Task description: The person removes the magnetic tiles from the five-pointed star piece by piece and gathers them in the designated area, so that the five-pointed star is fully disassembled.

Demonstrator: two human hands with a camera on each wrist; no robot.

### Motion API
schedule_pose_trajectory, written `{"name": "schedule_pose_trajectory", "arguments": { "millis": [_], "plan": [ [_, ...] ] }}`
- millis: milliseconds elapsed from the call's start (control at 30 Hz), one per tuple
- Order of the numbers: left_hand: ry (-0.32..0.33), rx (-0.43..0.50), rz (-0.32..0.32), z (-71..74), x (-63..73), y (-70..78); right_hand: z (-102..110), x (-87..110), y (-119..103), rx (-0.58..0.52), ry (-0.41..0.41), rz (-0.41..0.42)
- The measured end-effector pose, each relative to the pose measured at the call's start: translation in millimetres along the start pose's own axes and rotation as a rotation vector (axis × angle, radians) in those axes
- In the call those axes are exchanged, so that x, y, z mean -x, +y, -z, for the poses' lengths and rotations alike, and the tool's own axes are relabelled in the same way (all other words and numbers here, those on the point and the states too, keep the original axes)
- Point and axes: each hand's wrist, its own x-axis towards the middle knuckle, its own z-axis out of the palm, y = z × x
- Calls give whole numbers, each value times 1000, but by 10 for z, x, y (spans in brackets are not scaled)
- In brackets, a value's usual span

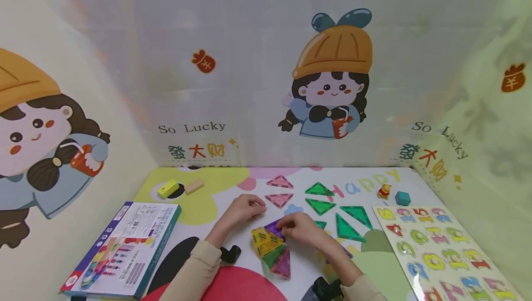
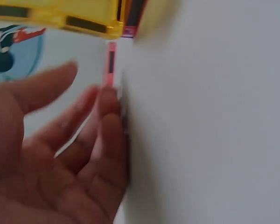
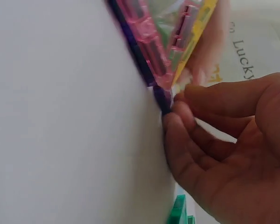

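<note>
A cluster of see-through magnetic tiles lies between the hands: yellow tiles (image 1: pixel 266 242), a green triangle (image 1: pixel 273 257), a pink triangle (image 1: pixel 283 265) and a purple tile (image 1: pixel 273 227). My right hand (image 1: pixel 302 229) pinches the purple tile at its right end; in the right wrist view the dark purple tip (image 3: pixel 163 100) meets the thumb and fingertips. Beyond the cluster, on its left, my left hand (image 1: pixel 246 208) hovers with loosely bent fingers and holds nothing. In the left wrist view, a yellow tile edge (image 2: pixel 51 21) rises above that hand.
Pink triangles (image 1: pixel 279 201) and several green triangles (image 1: pixel 349 228) lie behind and to the right. A boxed toy set (image 1: pixel 129 248) stands left, a number puzzle board (image 1: pixel 446 255) right. Small blocks (image 1: pixel 168 189), a bear figure (image 1: pixel 384 192) and a blue cube (image 1: pixel 402 198) sit farther back.
</note>
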Motion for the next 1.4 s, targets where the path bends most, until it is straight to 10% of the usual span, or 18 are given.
{"name": "schedule_pose_trajectory", "arguments": {
  "millis": [467,1400],
  "plan": [
    [-395,125,69,147,335,26,12,-19,-37,201,87,18],
    [-476,195,57,150,334,-138,-34,-26,-57,113,70,25]
  ]
}}
